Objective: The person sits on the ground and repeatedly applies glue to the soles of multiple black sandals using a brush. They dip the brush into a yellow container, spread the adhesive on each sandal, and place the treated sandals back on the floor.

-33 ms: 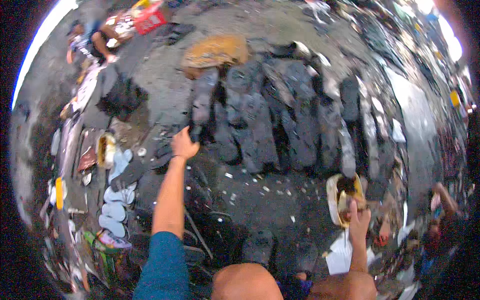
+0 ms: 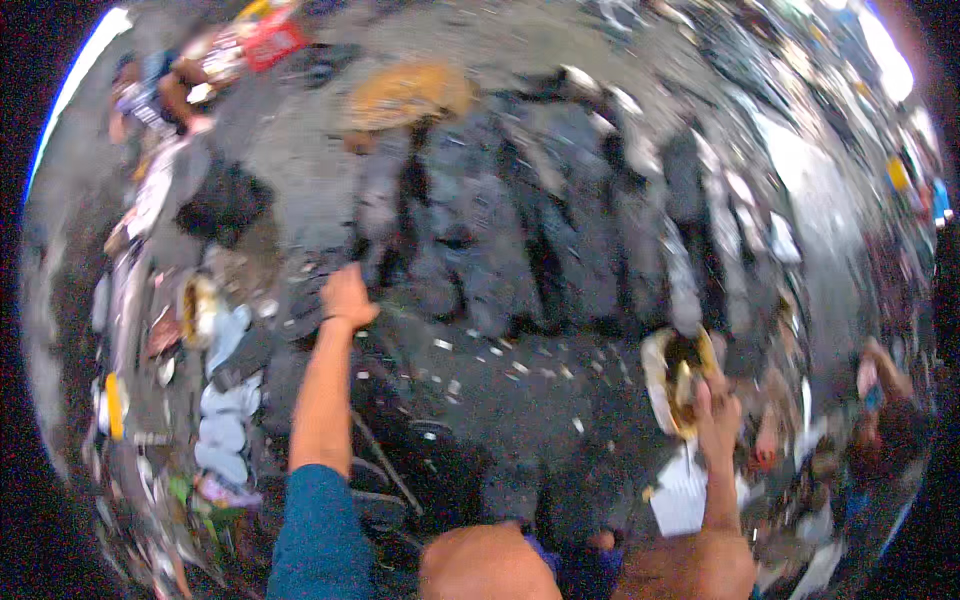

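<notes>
In front of me lies a wide row of dark grey, long sole-shaped pieces (image 2: 480,240), packed side by side. My left hand (image 2: 347,297) is by the row's near left end, fingers curled in; blur hides what they grip. To the right stands a cream, cut-open container (image 2: 657,385) with a stained, yellowish inside. My right hand (image 2: 716,405) is at its near right rim with fingers bent together, and a pale narrow thing (image 2: 685,385) shows inside the container next to them. Whether the fingers grip it is too smeared to make out.
An orange-brown flat piece (image 2: 410,95) lies beyond the row. Light blue-grey soles (image 2: 222,435), another cream container (image 2: 200,310) and black crumpled material (image 2: 225,200) are at left. White sheets (image 2: 680,500) lie near my right forearm. Another person (image 2: 165,95) is far left; someone's arm (image 2: 882,385) shows at right.
The whole view has shifted slightly, with most things a little further left and up. My left hand sits slightly lower against the row's end. My right hand stays at the container.
</notes>
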`<action>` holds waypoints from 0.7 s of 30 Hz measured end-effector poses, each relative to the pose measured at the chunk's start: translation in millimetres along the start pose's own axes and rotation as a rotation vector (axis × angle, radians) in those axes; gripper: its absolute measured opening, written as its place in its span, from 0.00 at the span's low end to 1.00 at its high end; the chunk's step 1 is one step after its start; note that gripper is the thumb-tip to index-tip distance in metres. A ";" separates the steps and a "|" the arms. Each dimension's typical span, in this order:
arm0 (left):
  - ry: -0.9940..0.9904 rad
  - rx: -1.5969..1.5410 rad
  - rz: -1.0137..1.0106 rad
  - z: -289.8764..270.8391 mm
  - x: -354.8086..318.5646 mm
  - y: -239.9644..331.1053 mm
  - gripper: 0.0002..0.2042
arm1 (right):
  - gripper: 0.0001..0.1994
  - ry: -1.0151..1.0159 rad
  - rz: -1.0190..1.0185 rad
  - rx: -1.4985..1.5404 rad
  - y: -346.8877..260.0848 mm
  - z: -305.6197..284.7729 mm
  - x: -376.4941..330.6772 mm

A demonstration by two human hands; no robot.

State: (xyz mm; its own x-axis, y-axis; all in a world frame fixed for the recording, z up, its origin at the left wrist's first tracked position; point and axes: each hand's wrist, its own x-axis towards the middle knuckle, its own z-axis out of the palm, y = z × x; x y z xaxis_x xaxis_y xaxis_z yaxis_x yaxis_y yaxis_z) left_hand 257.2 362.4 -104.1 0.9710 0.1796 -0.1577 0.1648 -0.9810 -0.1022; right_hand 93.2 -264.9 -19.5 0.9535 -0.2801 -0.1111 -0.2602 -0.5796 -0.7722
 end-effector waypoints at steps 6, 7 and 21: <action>0.189 0.162 -0.019 -14.8 -21.4 -69.6 0.22 | 0.17 0.003 -0.197 -0.421 -6.3 36.6 39.0; 0.448 -0.178 0.110 -40.9 -30.1 -52.3 0.20 | 0.16 0.080 -0.152 -0.372 -1.9 24.9 34.4; -0.374 -0.337 0.977 -59.5 -296.5 163.2 0.40 | 0.15 -0.529 0.208 -0.273 -7.3 -58.5 -50.6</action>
State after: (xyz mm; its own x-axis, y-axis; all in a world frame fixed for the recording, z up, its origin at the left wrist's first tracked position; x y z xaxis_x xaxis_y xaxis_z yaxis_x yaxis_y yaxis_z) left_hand 6.4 144.6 -15.6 0.6042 -0.7307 -0.3180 -0.5526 -0.6717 0.4934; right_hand 38.0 -291.3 28.3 0.8067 -0.0317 -0.5902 -0.4109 -0.7478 -0.5215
